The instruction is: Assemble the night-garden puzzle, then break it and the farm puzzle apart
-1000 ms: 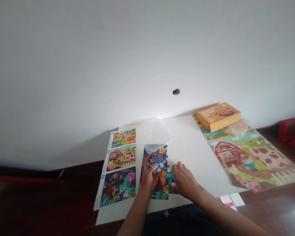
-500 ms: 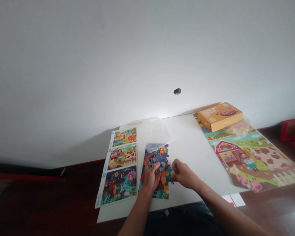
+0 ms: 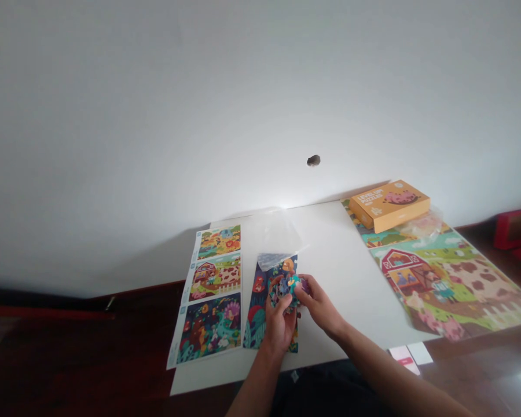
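Observation:
My left hand is cupped, closed round a stack of loose puzzle pieces, held just above a dark, partly built jigsaw on the white table. My right hand pinches a teal piece and presses it against the top of that stack. Both hands meet over the jigsaw's right half.
A printed sheet with three sample pictures lies left of the jigsaw. A clear plastic bag sits behind it. At the right lie a finished farm puzzle and an orange box. Small white cards lie near the front edge.
My right hand lifted a piece from the table beside the jigsaw and brought it left and up to the stack in my left hand. The left hand shifted slightly right.

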`<state>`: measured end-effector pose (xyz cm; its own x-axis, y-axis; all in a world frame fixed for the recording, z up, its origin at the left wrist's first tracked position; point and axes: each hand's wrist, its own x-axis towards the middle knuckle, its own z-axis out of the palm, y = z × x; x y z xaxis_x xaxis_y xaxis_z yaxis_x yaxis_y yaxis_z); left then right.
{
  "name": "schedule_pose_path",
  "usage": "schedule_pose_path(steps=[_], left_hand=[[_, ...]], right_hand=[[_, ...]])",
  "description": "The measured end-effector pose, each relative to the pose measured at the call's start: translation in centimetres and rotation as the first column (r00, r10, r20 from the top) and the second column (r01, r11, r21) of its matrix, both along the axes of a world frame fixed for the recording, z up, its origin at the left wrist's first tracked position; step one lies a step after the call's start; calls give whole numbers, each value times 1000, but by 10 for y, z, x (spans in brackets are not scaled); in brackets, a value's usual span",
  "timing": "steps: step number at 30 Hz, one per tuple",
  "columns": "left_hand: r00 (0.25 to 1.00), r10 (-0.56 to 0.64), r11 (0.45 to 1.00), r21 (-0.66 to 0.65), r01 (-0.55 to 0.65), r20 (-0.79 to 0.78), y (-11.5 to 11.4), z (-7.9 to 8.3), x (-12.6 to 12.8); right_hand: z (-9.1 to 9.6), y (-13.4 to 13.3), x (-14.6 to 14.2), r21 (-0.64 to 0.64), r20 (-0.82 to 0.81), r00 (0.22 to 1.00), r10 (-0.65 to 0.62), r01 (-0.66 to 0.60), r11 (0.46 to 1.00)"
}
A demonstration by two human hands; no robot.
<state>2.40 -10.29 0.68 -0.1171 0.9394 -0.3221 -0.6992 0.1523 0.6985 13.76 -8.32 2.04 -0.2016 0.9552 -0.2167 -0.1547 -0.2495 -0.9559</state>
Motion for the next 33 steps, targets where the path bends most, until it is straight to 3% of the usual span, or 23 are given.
schedule_pose_path(steps=[3, 6, 9, 14, 16, 18, 21, 23, 24, 28, 31, 33], left_hand=[[990, -31, 995, 90, 43, -136, 3, 8, 3], [930, -41, 989, 118, 90, -366, 10, 17, 4], [853, -12, 988, 125, 90, -522, 17, 23, 6], [799, -4, 993, 91, 74, -602, 17, 24, 8], [734, 14, 991, 107, 79, -679, 16, 26, 6], [599, 117, 983, 177, 42, -792, 18, 28, 0], [259, 332, 943, 323, -79, -907, 32, 30, -17], [53, 351, 934, 346, -84, -935, 48, 29, -32], [1, 335, 941, 334, -49, -942, 56, 28, -39], [18, 305, 946, 305, 113, -952, 78, 29, -49], [69, 330, 918, 337, 209, -941, 76, 36, -36], [140, 345, 882, 372, 289, -928, 70, 42, -24]], right_hand=[[8, -4, 2, -108, -239, 970, 31, -58, 992], [21, -1, 4, -196, -375, 927, 20, -100, 975], [29, 2, 4, -249, -442, 896, -34, -86, 965], [28, 3, 4, -313, -458, 886, -70, -87, 946], [26, 4, 5, -324, -463, 883, -80, -85, 942], [22, 6, 7, -329, -471, 874, -115, -53, 943], [20, 11, 12, -338, -481, 860, -171, -3, 941], [21, 15, 15, -333, -475, 861, -182, 15, 943], [22, 17, 16, -323, -465, 867, -177, 20, 946], [26, 24, 21, -255, -394, 911, -124, 21, 967], [25, 29, 25, -201, -327, 943, -59, -8, 980], [24, 31, 30, -166, -263, 964, -37, -7, 986]])
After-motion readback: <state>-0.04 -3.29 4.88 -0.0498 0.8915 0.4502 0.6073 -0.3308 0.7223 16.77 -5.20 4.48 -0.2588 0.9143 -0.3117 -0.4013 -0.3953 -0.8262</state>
